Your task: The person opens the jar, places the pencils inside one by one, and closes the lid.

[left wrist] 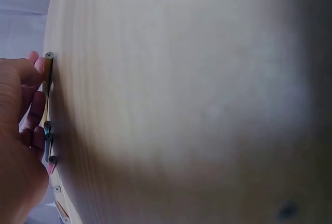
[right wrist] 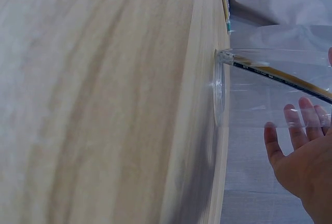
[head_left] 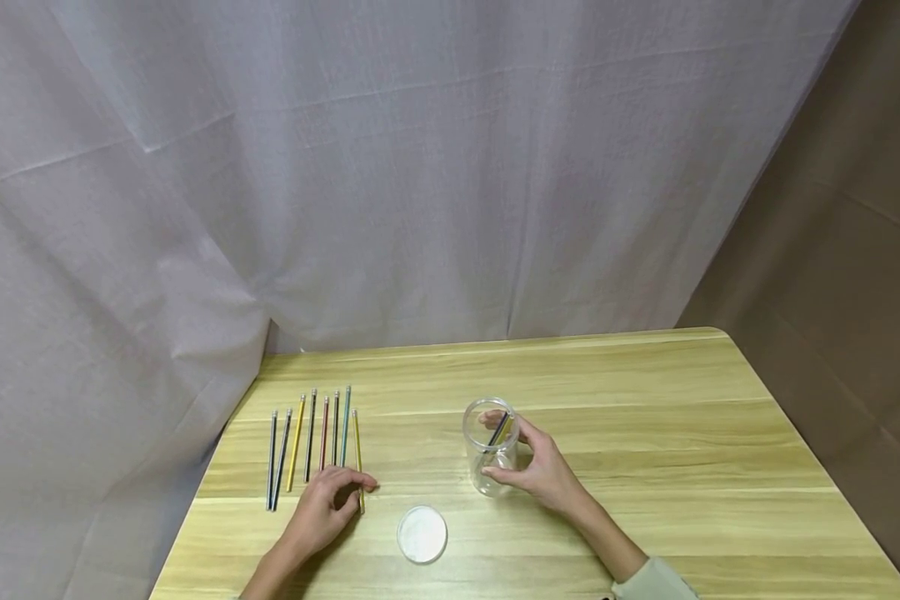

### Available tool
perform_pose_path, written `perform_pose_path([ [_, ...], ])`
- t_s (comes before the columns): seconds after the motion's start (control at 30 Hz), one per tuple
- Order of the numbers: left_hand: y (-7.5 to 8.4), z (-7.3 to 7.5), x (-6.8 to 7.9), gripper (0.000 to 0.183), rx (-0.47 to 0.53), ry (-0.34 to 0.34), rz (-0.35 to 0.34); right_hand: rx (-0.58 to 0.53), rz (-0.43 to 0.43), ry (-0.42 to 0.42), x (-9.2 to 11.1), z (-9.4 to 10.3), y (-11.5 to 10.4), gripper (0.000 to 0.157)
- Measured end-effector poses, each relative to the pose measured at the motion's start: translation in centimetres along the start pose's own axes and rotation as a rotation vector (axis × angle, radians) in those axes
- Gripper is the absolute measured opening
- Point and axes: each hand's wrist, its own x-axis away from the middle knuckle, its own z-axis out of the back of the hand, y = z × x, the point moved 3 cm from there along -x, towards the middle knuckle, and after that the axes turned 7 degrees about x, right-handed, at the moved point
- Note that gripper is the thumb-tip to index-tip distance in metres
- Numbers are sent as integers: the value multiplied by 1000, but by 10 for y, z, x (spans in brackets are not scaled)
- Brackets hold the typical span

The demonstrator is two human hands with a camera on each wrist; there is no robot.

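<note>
At the right end of a row of pencils, my left hand (head_left: 328, 502) pinches a yellow pencil (head_left: 357, 437) between thumb and fingers; the pencil lies along the table. The left wrist view has the fingers right at that yellow pencil (left wrist: 47, 68), its end poking out past them. A tall clear plastic jar (head_left: 491, 471) stands upright, and my right hand (head_left: 543, 471) grips its side with fingers and thumb spread round it. Inside lean a dark pencil (right wrist: 254, 69) and a yellow pencil (right wrist: 295, 79), eraser ends down at the jar's base.
Several more pencils, dark, yellow, red and teal, lie side by side left of the yellow one, among them a red pencil (head_left: 324, 433). A round whitish lid (head_left: 422, 534) lies between the hands. Grey cloth (head_left: 420, 208) hangs behind the wooden table (head_left: 682, 467).
</note>
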Motion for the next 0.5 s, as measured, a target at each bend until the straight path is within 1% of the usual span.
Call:
perform_pose_path([
  [0.2, -2, 0, 1, 44, -24, -6, -24, 0, 1, 3, 0, 0, -1, 76],
  [0.4, 0, -1, -1, 40, -28, -19, -58, 1, -1, 2, -1, 0, -2, 76],
  [0.5, 1, -3, -3, 39, -39, -37, -60, -1, -1, 1, 0, 0, -2, 76],
])
